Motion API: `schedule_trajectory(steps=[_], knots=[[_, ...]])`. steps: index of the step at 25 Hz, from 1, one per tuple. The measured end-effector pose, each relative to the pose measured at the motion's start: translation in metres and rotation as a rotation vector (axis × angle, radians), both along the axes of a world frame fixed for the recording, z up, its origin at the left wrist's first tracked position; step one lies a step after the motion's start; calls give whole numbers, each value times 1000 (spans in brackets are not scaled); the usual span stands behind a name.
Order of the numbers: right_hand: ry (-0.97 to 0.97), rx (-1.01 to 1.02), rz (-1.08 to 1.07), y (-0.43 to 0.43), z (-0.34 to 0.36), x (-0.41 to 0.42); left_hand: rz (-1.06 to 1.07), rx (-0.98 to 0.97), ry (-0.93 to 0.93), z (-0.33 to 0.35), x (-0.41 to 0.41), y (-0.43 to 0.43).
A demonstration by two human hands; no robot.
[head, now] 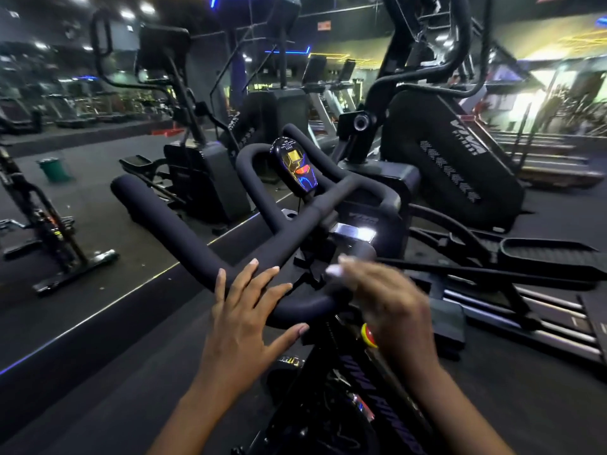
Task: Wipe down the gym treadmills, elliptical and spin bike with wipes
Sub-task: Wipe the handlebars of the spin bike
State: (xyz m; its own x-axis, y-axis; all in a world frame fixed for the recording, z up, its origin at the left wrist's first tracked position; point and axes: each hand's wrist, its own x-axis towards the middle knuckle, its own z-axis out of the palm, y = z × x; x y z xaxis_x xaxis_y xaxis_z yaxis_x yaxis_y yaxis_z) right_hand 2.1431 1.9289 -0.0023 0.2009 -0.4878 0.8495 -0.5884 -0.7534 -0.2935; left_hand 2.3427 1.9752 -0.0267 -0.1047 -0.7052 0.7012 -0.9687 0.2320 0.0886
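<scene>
I stand over the spin bike, whose black padded handlebar (184,238) runs across the middle of the view, with a small glossy console (297,169) at its centre. My left hand (244,310) lies flat on the near bar, fingers spread and straight. My right hand (391,307) hovers over the bar's right side and is blurred by motion. A small pale patch (335,270) shows at its fingertips; I cannot tell whether it is a wipe. A red and yellow knob (368,335) on the bike frame peeks out beside my right wrist.
An elliptical (453,165) stands close on the right, its pedal arms (542,257) reaching toward me. Two more black machines (200,172) stand ahead. A row of treadmills (328,93) lies farther back. A green bin (52,169) sits on the dark floor, left.
</scene>
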Motion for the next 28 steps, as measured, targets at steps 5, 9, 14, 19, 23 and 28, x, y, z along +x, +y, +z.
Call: schedule_trajectory(steps=[5, 9, 14, 19, 23, 28], knots=[[184, -6, -198, -46, 21, -14, -10, 20, 16, -1, 0, 1], [304, 40, -115, -3, 4, 9, -13, 19, 24, 1, -1, 0], [287, 24, 23, 16, 5, 13, -30, 5, 47, 3, -1, 3], [327, -10, -180, -43, 24, -14, -46, -25, 64, 4, -1, 4], [437, -1, -82, -13, 0, 9, -44, -49, 69, 3, -2, 3], [140, 92, 157, 16, -7, 9, -41, -66, 103, 0, -4, 0]])
